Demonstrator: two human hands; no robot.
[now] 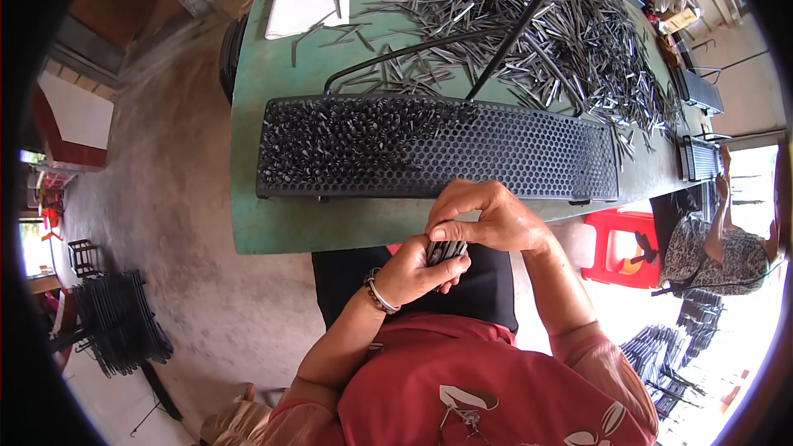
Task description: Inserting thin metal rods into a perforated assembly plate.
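Below the front edge of the green table, my left hand [406, 274] is wrapped round a small bundle of thin dark strips [446, 253], their ends poking up between thumb and fingers. My right hand [500, 219] arches over the bundle, its thumb and fingertips closed at the strips' upper ends; whether one strip is pinched apart is too small to tell. Just beyond my hands lies a long black perforated tray [537, 153] with honeycomb holes. Strips stand packed upright in its left half [330, 144], while the holes to the right show bare.
A large heap of loose dark strips [529, 25] covers the back of the green table [273, 227]. Black metal rods rise behind the tray. White paper [297, 12] lies at the far left. On the right are a red plastic stool [611, 260] and another person [723, 252] working.
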